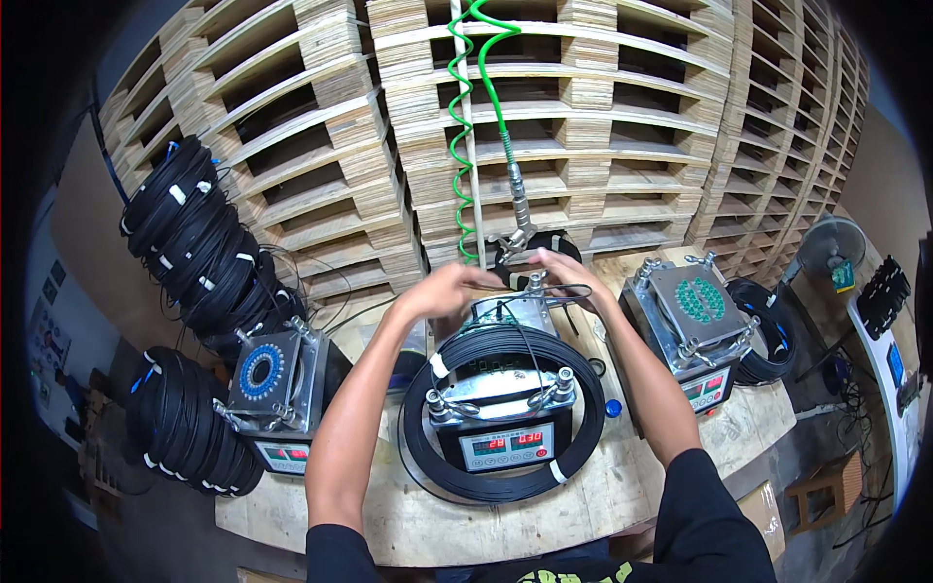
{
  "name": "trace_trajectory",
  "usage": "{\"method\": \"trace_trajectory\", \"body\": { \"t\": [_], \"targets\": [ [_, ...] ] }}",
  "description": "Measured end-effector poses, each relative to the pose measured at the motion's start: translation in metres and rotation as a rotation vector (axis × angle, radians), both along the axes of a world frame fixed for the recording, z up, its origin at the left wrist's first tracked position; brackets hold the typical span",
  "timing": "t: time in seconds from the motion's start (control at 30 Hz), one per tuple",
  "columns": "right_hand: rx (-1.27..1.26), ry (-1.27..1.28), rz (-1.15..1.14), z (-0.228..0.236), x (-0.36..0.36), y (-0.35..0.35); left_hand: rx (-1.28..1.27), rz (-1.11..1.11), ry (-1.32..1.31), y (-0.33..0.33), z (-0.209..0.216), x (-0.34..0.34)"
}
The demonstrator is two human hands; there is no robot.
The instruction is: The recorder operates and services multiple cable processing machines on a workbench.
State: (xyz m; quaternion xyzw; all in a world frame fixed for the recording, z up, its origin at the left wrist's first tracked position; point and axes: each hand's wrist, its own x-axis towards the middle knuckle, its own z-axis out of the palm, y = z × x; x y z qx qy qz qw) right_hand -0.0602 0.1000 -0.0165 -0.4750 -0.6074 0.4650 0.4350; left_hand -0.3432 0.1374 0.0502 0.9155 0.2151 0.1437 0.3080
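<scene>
A large coil of black cable (420, 442) lies around the middle polishing-type machine (450, 445), a metal-topped unit with a lit red display on its front. Beyond its top plate, my left hand (449, 291) reaches in from the left, fingers stretched and slightly blurred. Opposite it is my right hand (575, 276), its fingers extended toward the left and apart from the other hand. A thin black cable end loops close beside the right hand; whether it touches the fingers is unclear. Behind the hands hangs a metal air gun (521, 209) on a green hose.
Similar machines stand at left (275, 437) and right (714, 387), with blue and green rings of connectors on top. Stacked black cable coils (185, 228) rise at far left. A blue cap (612, 408) lies on the wooden table (389, 530). Wooden pallets (554, 73) form a wall behind.
</scene>
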Motion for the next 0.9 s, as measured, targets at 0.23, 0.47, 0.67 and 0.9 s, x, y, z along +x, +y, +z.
{"method": "trace_trajectory", "body": {
  "t": [0.23, 0.47, 0.67, 0.9],
  "targets": [
    [-0.164, -0.175, -0.184, 0.000, -0.031, -0.064, -0.698, 0.426, -0.033, 0.028, -0.025, -0.039],
    [-0.058, -0.068, -0.223, 0.001, -0.041, -0.071, -0.896, 0.452, -0.546, 0.023, -0.056, -0.038],
    [0.075, -0.140, -0.252, -0.025, -0.034, -0.059, -1.112, 0.670, -1.283, 0.028, -0.096, -0.049],
    [0.007, -0.160, -0.292, -0.024, -0.036, -0.063, -1.006, 0.915, -1.238, 0.013, -0.100, -0.044]
  ]
}}
